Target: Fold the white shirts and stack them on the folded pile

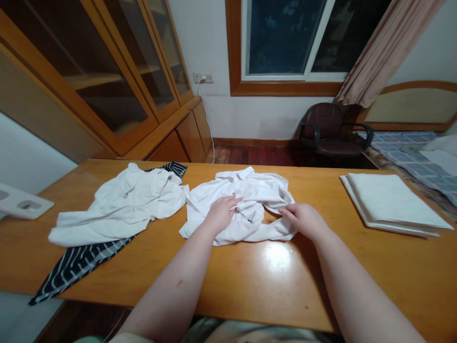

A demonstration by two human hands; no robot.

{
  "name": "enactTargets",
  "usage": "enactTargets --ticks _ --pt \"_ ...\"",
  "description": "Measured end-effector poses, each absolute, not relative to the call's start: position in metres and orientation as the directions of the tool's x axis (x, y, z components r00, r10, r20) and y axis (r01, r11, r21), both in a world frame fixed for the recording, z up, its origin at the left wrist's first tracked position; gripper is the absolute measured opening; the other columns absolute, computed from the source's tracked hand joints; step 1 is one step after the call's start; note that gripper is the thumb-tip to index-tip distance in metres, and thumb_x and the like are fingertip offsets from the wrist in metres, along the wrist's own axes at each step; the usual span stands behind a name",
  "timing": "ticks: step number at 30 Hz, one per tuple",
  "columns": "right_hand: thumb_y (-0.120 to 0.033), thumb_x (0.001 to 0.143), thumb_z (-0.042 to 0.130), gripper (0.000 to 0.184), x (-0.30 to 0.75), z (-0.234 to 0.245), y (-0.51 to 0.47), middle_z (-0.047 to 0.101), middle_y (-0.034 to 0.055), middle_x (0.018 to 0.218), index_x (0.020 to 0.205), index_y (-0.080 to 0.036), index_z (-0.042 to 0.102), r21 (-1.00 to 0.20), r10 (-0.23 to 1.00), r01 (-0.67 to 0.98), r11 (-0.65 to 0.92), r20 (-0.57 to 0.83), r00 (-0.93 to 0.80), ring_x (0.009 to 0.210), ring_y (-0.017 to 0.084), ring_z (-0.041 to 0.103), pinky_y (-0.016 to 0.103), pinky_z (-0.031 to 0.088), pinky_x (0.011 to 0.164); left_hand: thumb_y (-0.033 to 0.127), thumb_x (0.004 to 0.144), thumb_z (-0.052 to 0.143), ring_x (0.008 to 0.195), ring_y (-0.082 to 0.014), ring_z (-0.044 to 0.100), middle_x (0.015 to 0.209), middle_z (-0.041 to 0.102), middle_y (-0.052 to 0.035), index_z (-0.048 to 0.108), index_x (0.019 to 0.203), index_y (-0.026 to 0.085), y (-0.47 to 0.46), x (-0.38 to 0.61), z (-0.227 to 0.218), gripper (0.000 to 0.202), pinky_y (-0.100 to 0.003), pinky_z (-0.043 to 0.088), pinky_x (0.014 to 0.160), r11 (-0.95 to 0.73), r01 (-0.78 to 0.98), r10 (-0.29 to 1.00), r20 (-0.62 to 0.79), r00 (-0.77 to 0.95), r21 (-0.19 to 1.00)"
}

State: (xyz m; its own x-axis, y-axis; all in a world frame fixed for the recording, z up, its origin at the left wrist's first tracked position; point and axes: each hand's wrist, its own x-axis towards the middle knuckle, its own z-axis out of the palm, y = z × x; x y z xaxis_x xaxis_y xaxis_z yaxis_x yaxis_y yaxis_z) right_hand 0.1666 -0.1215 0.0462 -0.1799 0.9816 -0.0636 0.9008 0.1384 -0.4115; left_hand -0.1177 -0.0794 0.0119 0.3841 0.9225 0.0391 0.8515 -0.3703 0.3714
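Observation:
A crumpled white shirt [259, 190] lies on the wooden table in front of me, its collar toward the far edge. My left hand [222, 213] rests on the middle of the shirt, fingers stretched out over the fabric. At the shirt's right side, my right hand [306, 220] pinches an edge of the cloth between thumb and fingers. A patch of bare wood shows through a gap between folds there. Left of the shirt is another white garment [121, 205], rumpled and touching or nearly touching it. Black-and-white striped cloth [85, 262] sticks out from under that garment.
A stack of folded white sheets or cloths [392, 200] sits at the right of the table [250, 290]. A white slotted object [26, 205] juts in at the left edge. Beyond are a glass-door cabinet [117, 71], an office chair [328, 128] and a bed [421, 147].

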Motion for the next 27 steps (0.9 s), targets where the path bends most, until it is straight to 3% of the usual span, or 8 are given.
enactTargets --ticks 5,9,16,18,21,24,27 --pt "-0.059 0.082 0.044 0.055 0.196 0.055 -0.117 0.047 0.0025 0.046 0.044 -0.020 0.047 -0.426 0.999 0.904 0.041 0.017 -0.037 0.048 0.013 0.040 0.027 0.025 0.050 0.020 0.084 0.056 0.119 -0.0209 0.050 0.135 0.054 -0.0018 0.056 0.129 0.030 -0.078 -0.118 0.009 0.046 -0.034 0.036 0.103 -0.369 0.852 0.924 0.050 0.378 0.371" --pt "-0.055 0.080 0.046 0.049 0.216 0.062 -0.118 0.044 0.0011 0.043 0.046 -0.019 0.049 -0.388 0.997 0.919 -0.067 0.018 0.080 0.047 0.013 0.041 0.026 0.025 0.049 0.020 0.084 0.056 0.120 -0.0212 0.050 0.134 0.054 -0.0029 0.057 0.128 0.029 -0.078 -0.118 0.007 0.045 -0.034 0.036 0.103 -0.369 0.847 0.925 0.062 0.375 0.383" --pt "-0.046 0.078 0.052 0.035 0.275 0.071 -0.115 0.063 0.0084 0.064 0.068 -0.018 0.068 -0.249 0.948 0.919 -0.305 0.010 0.317 0.061 0.020 0.054 0.030 0.035 0.057 0.021 0.084 0.056 0.120 -0.0207 0.049 0.135 0.053 -0.0020 0.056 0.129 0.030 -0.077 -0.119 0.007 0.046 -0.034 0.035 0.104 -0.365 0.846 0.926 0.054 0.375 0.389" --pt "-0.046 0.077 0.055 0.033 0.292 0.073 -0.112 0.066 0.0113 0.069 0.071 -0.017 0.070 -0.206 0.948 0.925 -0.320 -0.082 0.309 0.064 0.022 0.056 0.032 0.037 0.059 0.021 0.084 0.057 0.120 -0.0211 0.049 0.135 0.054 -0.0021 0.056 0.128 0.030 -0.077 -0.119 0.006 0.046 -0.034 0.036 0.104 -0.372 0.845 0.924 0.062 0.378 0.385" --pt "-0.043 0.078 0.056 0.032 0.298 0.070 -0.113 0.068 0.0150 0.081 0.079 -0.015 0.072 -0.160 0.958 0.948 -0.274 -0.129 0.256 0.072 0.025 0.060 0.034 0.041 0.065 0.022 0.084 0.057 0.119 -0.0218 0.050 0.134 0.054 -0.0019 0.056 0.128 0.031 -0.077 -0.119 0.003 0.046 -0.034 0.036 0.103 -0.379 0.844 0.922 0.079 0.379 0.380" --pt "-0.041 0.085 0.047 0.037 0.271 0.062 -0.125 0.067 0.0165 0.102 0.095 -0.014 0.069 -0.118 0.981 0.985 -0.128 0.129 0.143 0.093 0.029 0.060 0.038 0.044 0.080 0.021 0.083 0.057 0.119 -0.0219 0.050 0.135 0.054 -0.0018 0.056 0.128 0.031 -0.077 -0.120 0.003 0.046 -0.034 0.037 0.102 -0.380 0.844 0.922 0.081 0.379 0.379" --pt "-0.046 0.083 0.052 0.040 0.228 0.051 -0.146 0.060 0.0133 0.122 0.109 -0.019 0.066 -0.290 0.973 0.931 0.220 0.134 -0.188 0.112 0.027 0.054 0.039 0.039 0.096 0.020 0.083 0.057 0.120 -0.0215 0.049 0.135 0.054 -0.0016 0.056 0.128 0.030 -0.077 -0.119 0.004 0.046 -0.034 0.036 0.103 -0.379 0.843 0.922 0.073 0.381 0.381"
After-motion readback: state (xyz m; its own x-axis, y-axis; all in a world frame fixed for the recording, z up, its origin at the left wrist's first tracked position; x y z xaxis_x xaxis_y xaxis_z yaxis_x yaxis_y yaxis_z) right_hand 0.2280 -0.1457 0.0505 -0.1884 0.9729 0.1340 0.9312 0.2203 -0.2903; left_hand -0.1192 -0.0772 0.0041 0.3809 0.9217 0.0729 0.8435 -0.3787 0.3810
